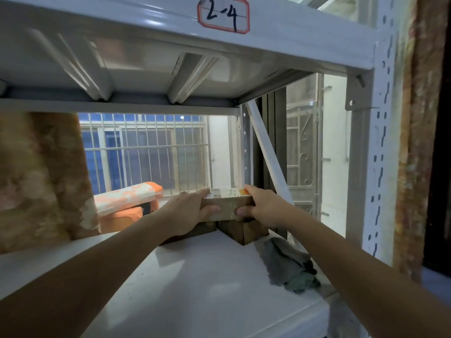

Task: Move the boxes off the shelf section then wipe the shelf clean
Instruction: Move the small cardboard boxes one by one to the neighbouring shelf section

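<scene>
The top box (228,203), a small brown cardboard one with clear tape over it and a bit of orange print at its right upper edge, is at the back of the white shelf (195,284), close to the right rear post, and I hold it between my two hands. My left hand (188,211) grips its left end, the thumb lying across the front face and the fingers reaching over the top. My right hand (261,207) grips the right end in the same way, thumb on the front and fingers curled over the top edge. Under this box there are more boxes: a lower box (244,231) of darker cardboard stands with one corner turned toward me, and another dark box (195,231) is to the left of it, partly hidden by my left wrist. I cannot tell if the top box rests on them or is a little above them. A grey cloth (288,264) lies crumpled on the shelf near the right edge, just beside my right forearm. At the left, further back, lie orange and white packages (127,198), and a big brown mottled bundle (41,176) stands at the far left. On the beam above, a red-bordered label (223,14) reads "2-4". Behind the shelf there is a window with bars (146,152).
</scene>
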### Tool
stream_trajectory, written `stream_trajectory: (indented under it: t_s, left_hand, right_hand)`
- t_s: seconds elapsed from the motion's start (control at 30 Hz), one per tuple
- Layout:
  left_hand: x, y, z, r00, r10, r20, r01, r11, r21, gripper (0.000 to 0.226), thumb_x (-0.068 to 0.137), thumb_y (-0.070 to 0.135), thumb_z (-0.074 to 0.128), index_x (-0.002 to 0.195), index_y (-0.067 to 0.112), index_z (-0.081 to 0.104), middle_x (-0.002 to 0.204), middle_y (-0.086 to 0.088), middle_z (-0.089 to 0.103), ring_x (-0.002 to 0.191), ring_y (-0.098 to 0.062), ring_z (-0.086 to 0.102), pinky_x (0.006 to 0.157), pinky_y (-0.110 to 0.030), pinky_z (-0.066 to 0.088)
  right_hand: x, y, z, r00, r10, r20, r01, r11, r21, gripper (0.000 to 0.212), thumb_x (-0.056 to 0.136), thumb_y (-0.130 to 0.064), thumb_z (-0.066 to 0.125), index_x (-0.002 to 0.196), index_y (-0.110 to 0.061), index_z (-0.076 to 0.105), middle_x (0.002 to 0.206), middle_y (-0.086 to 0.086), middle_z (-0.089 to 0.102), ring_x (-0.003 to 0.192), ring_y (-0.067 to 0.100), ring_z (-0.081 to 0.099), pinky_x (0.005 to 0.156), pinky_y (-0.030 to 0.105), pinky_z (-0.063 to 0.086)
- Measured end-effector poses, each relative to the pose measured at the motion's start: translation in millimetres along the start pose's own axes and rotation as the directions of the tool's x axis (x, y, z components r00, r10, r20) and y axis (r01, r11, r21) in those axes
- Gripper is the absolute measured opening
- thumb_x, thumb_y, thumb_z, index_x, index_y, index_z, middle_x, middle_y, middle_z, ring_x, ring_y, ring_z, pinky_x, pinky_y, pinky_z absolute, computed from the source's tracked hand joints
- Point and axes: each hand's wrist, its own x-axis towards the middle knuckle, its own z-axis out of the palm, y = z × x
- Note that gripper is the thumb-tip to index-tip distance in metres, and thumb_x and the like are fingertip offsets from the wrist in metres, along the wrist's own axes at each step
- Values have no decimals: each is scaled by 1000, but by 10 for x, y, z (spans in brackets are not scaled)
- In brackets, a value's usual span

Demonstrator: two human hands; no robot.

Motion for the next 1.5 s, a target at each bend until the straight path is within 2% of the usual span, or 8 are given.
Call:
stream_trajectory:
  t_s: [0.3, 0.5, 0.6, 0.9, 1.03, 1.17, 1.3, 1.5]
  left_hand:
    - [-212, 99, -85, 997, -17, -76, 24, 996, 84, 61, 94, 62, 41, 139, 21, 43, 115, -12, 67, 101, -30, 62, 87, -41, 49]
    - [-797, 39, -598, 967, 89, -239, -17, 958, 287, 79, 86, 76, 19, 137, 22, 44, 81, -5, 71, 64, -21, 65, 61, -33, 53]
    - [-1324, 25, -853, 949, 36, -314, 70, 945, 318, 71, 90, 65, 28, 142, 20, 42, 91, -5, 70, 75, -26, 65, 60, -31, 38]
    - [-3146, -425, -1909, 866, -227, -445, 348, 914, 210, 65, 93, 61, 42, 151, 33, 30, 134, -3, 60, 113, -27, 57, 83, -35, 40]
    - [-4120, -716, -2281, 826, -222, -519, 366, 910, 193, 66, 89, 59, 47, 148, 30, 39, 100, 3, 70, 89, -20, 63, 66, -30, 35]
    - [-4875, -965, -2576, 816, -256, -519, 427, 872, 241, 69, 87, 62, 39, 147, 28, 40, 62, 21, 44, 59, -6, 46, 53, -24, 31]
    - [-5277, -1221, -2794, 809, -285, -514, 413, 898, 151, 62, 91, 62, 36, 147, 37, 36, 82, 14, 61, 66, -10, 58, 56, -25, 40]
    - [-5268, -1554, -2987, 810, -295, -507, 365, 930, 42, 55, 98, 50, 38, 150, 36, 30, 110, 15, 54, 88, -6, 52, 66, -15, 38]
  right_hand:
    - [-89, -92, -58, 994, -109, -28, 107, 991, -79, 57, 92, -37, 65, 139, -20, 38, 118, 4, 62, 99, 19, 61, 92, 39, 53]
    - [-401, -562, -90, 961, -263, -88, 250, 959, -136, 61, 95, -41, 58, 146, -26, 28, 119, 4, 64, 97, 19, 62, 91, 42, 53]
    - [-635, -964, 10, 925, -366, -103, 354, 928, -117, 60, 95, -39, 58, 147, -25, 29, 126, 5, 63, 101, 22, 62, 91, 41, 52]
    - [-1278, -2699, 685, 826, -550, -125, 557, 830, 31, 68, 95, -39, 58, 154, -29, 25, 139, 6, 56, 109, 27, 59, 93, 34, 47]
    - [-1626, -3506, 1137, 786, -598, -153, 617, 769, 167, 70, 93, -34, 64, 153, -27, 29, 133, 3, 57, 118, 25, 52, 96, 31, 40]
    - [-1871, -4137, 1495, 751, -644, -149, 659, 714, 234, 71, 92, -32, 65, 153, -28, 29, 127, -8, 55, 113, 13, 51, 91, 26, 40]
    - [-1932, -4549, 1664, 734, -668, -126, 672, 686, 278, 69, 93, -33, 64, 152, -32, 28, 130, -6, 56, 111, 11, 52, 88, 22, 40]
    - [-1618, -4891, 1663, 731, -670, -133, 679, 694, 238, 70, 93, -38, 63, 152, -38, 27, 144, -4, 50, 119, 16, 52, 100, 31, 43]
